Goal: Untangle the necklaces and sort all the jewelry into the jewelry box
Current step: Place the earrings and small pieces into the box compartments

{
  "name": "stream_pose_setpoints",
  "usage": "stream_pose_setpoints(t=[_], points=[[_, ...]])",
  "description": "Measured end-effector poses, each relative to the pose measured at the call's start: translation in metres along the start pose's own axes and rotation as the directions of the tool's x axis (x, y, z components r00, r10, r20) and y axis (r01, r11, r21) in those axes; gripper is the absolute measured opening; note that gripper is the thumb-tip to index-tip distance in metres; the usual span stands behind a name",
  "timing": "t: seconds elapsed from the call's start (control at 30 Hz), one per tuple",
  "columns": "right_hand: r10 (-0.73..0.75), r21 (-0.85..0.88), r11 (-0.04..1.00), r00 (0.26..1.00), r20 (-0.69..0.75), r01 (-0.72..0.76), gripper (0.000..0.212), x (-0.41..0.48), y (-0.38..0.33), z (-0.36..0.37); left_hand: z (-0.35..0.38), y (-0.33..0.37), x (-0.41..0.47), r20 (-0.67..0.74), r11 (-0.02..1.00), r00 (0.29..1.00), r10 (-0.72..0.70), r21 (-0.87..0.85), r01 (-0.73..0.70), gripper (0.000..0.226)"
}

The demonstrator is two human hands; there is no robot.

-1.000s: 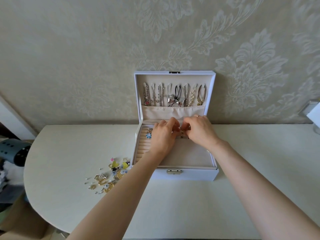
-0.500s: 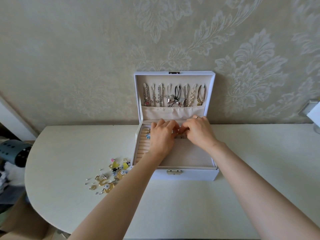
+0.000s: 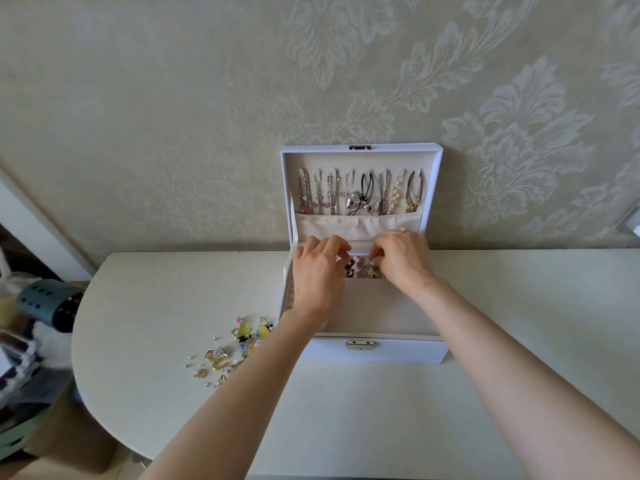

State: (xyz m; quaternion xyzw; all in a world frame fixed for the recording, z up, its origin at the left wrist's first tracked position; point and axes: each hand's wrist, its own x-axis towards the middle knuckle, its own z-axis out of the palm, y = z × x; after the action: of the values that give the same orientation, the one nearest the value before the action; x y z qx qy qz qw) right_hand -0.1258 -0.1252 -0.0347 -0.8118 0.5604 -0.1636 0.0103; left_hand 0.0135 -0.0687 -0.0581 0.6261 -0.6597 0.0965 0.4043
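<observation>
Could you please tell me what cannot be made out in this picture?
All in the head view:
- Fingertips of the left hand and right hand curl under, hiding what they hold.
- The left hand covers the left compartments of the jewelry box.
- Pieces in the loose pile: too small to name.
- The clutter at the left edge: blurred, cut off.

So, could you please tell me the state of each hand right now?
Left hand: fingers curled over the jewelry box; whether it grips anything cannot be told.
Right hand: likewise curled; cannot be told.
</observation>
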Motion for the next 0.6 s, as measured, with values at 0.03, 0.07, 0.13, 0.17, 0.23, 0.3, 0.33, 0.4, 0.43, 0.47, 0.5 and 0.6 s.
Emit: stream_pose_setpoints(t=[0.03, 0.07, 0.13, 0.17, 0.23, 0.3, 0.33, 0.4, 0.43, 0.47, 0.5, 0.6], points=[[0.002, -0.003, 1.0, 1.0, -0.001, -0.002, 0.014, 0.0, 0.0, 0.0, -0.003, -0.001, -0.001, -0.006, 1.0, 1.0, -0.007, -0.001, 0.007, 0.02], [0.002, -0.001, 1.0, 1.0, -0.005, -0.002, 0.015, -0.001, 0.0, 0.0, -0.007, -0.003, -0.004, -0.015, 1.0, 1.0, -0.019, -0.004, 0.019, 0.019], [-0.002, 0.024, 1.0, 1.0, -0.027, 0.003, 0.015, -0.002, -0.001, -0.003, -0.015, -0.008, -0.01, -0.03, 0.998, 0.998, -0.055, -0.017, 0.055, 0.013], [-0.008, 0.05, 0.999, 0.999, -0.046, 0.011, 0.014, -0.003, -0.004, -0.006, -0.019, -0.011, -0.014, -0.039, 0.997, 0.997, -0.073, -0.018, 0.073, 0.011], [-0.032, 0.118, 0.992, 0.997, -0.074, 0.041, 0.01, -0.005, -0.012, -0.012, -0.027, -0.017, -0.024, -0.052, 0.994, 0.992, -0.111, -0.01, 0.111, 0.012], [-0.075, 0.171, 0.981, 0.993, -0.086, 0.089, 0.009, -0.009, -0.027, -0.019, -0.036, -0.024, -0.037, -0.039, 0.989, 0.989, -0.146, -0.015, 0.145, 0.016], [-0.099, 0.189, 0.975, 0.992, -0.084, 0.114, 0.01, -0.012, -0.036, -0.022, -0.041, -0.027, -0.045, -0.027, 0.988, 0.987, -0.155, -0.028, 0.155, 0.018], [-0.161, 0.219, 0.961, 0.985, -0.066, 0.171, 0.013, -0.02, -0.056, -0.023, -0.054, -0.035, -0.063, -0.027, 0.98, 0.982, -0.187, -0.081, 0.184, 0.021], [-0.2, 0.234, 0.95, 0.978, -0.06, 0.208, 0.014, -0.024, -0.067, -0.023, -0.062, -0.039, -0.073, -0.032, 0.971, 0.976, -0.217, -0.105, 0.213, 0.021], [-0.243, 0.257, 0.934, 0.968, -0.056, 0.249, 0.015, -0.028, -0.078, -0.021, -0.069, -0.044, -0.083, -0.034, 0.962, 0.967, -0.252, -0.121, 0.246, 0.022], [-0.291, 0.289, 0.911, 0.955, -0.056, 0.294, 0.014, -0.032, -0.089, -0.019, -0.076, -0.05, -0.092, -0.031, 0.951, 0.958, -0.286, -0.13, 0.28, 0.022], [-0.44, 0.358, 0.838, 0.898, -0.004, 0.412, 0.011, -0.041, -0.117, -0.011, -0.097, -0.066, -0.114, -0.017, 0.912, 0.923, -0.385, -0.157, 0.378, 0.019]])
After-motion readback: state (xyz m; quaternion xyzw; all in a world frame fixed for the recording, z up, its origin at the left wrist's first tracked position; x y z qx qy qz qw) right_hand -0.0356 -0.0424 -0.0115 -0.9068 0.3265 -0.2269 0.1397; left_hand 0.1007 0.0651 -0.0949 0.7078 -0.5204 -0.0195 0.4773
